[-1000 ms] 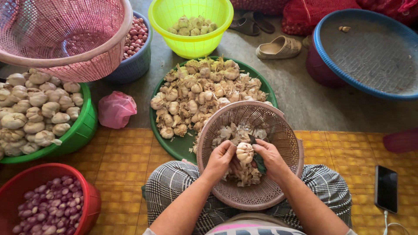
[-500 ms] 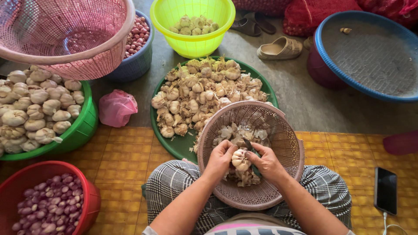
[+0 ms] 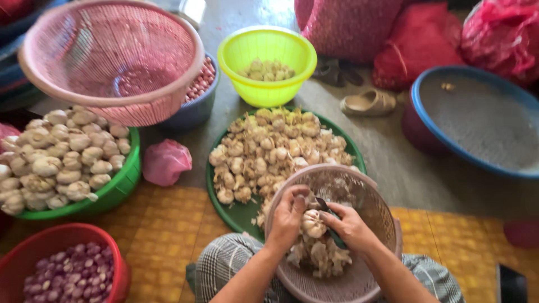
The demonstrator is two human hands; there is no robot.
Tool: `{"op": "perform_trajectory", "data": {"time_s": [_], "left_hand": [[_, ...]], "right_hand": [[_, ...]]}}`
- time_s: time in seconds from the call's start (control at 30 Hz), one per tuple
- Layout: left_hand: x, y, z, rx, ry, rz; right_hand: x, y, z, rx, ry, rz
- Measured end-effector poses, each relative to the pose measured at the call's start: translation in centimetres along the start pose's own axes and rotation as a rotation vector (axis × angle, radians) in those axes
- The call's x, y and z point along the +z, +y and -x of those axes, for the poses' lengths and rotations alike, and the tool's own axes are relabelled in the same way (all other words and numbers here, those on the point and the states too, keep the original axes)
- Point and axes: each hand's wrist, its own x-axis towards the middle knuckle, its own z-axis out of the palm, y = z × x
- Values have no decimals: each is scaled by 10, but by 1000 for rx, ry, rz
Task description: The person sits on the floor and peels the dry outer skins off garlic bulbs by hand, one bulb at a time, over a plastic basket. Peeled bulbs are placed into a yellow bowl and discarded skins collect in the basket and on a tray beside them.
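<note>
Both hands work over a pink mesh basket (image 3: 387,219) that rests on my lap. My left hand (image 3: 287,216) grips a white garlic bulb (image 3: 313,223) from the left. My right hand (image 3: 351,224) touches the same bulb and holds a small dark knife (image 3: 331,224) against it. Peeled skins and garlic pieces (image 3: 320,255) lie in the basket under my hands. Just beyond the basket a green tray (image 3: 236,210) carries a heap of garlic bulbs (image 3: 269,148).
A green basin of large garlic bulbs (image 3: 62,157) sits at left under a tilted pink basket (image 3: 112,56). A yellow bowl (image 3: 266,62), a blue basin (image 3: 477,120), a red bowl of small onions (image 3: 62,269), a pink bag (image 3: 165,161), red sacks and sandals (image 3: 368,104) surround them.
The view has shifted and drawn closer. My hands have turned the garlic bulb lower in the basket, with the knife now against its right side.
</note>
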Motion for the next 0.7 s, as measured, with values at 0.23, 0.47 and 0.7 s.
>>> {"op": "perform_trajectory", "data": {"time_s": [0.23, 0.47, 0.7], "left_hand": [[-34, 52, -93, 227, 322, -144], [-71, -7, -65, 26, 209, -68], [-111, -24, -61, -90, 217, -342]], "right_hand": [[47, -180, -115, -322, 102, -569], [69, -103, -47, -305, -39, 288], [69, -17, -10, -56, 26, -25]]}}
